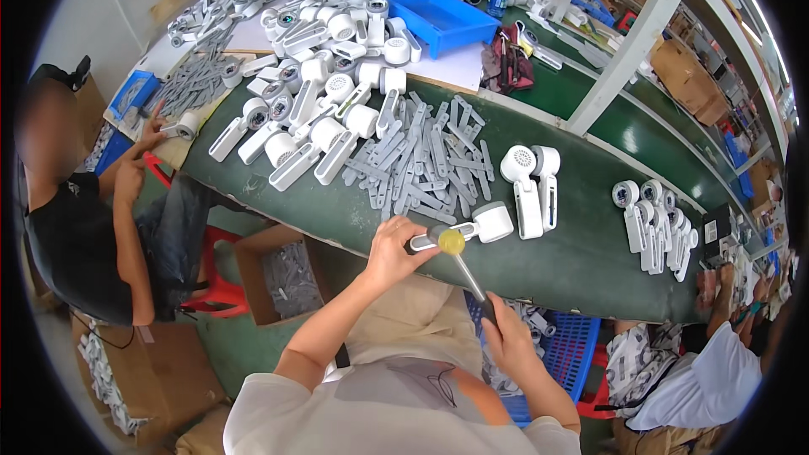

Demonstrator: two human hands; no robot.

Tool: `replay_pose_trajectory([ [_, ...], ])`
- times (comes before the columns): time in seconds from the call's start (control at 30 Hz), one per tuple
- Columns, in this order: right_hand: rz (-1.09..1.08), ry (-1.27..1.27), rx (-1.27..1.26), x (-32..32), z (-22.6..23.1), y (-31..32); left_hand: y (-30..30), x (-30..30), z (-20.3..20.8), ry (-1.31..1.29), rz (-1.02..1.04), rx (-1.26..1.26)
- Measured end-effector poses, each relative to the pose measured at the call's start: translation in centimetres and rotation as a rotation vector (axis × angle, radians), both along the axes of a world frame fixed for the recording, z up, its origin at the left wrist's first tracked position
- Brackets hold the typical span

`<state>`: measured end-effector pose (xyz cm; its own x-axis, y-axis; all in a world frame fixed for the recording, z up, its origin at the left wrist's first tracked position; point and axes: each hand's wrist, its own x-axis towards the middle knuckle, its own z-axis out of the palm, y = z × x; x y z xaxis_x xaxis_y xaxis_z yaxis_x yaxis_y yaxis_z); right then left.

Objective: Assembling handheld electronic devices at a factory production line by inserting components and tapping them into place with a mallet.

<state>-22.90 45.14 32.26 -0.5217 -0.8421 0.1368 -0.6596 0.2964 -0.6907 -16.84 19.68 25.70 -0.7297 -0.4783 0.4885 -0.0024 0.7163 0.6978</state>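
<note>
Bracing one white unit (489,223) at the table's near edge. Left hand (393,250) closed round the end of its handle, round head pointing right. Right hand (511,339) clenched on the dark grip of a mallet (468,276); its yellow head overlaps the handle just beyond the left fingers. Touching or just above: cannot tell from this angle.

Just beyond the hands, a loose pile of grey strips (421,156) on the green worktable (598,265). Just right of the held unit, a pair of units (528,206) side by side. Farther right, a tight cluster of units (653,236). Beyond the strips to the left, a large heap of units (340,87); blue tray (451,34) behind it.

Progress, as judged: strips probably get knocked into handles. This piece looks mid-way; whether its strip is seated cannot be made out. Pair and cluster, set apart, may be the done ones, though that is unconfirmed. Much appears left: heap and strip pile both large, with more strips in a cardboard box (253,274) below the table edge, left.
</note>
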Motion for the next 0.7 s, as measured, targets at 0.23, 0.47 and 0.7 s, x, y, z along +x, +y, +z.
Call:
replay_pose_trajectory([
  [0.23, 0.072, 0.01, 0.087, 0.1, 0.3, -1.1, 0.0, -0.7, -0.6, 0.072, -0.003, 0.042],
  [0.47, 0.012, -0.057, 0.108, 0.0, 0.4, -0.3, 0.0, -0.2, -0.5, 0.013, -0.001, 0.029],
  [0.7, -0.069, -0.046, 0.047, -0.5, -0.7, 0.5, 0.1, -0.6, 0.2, 0.013, -0.011, 0.064],
])
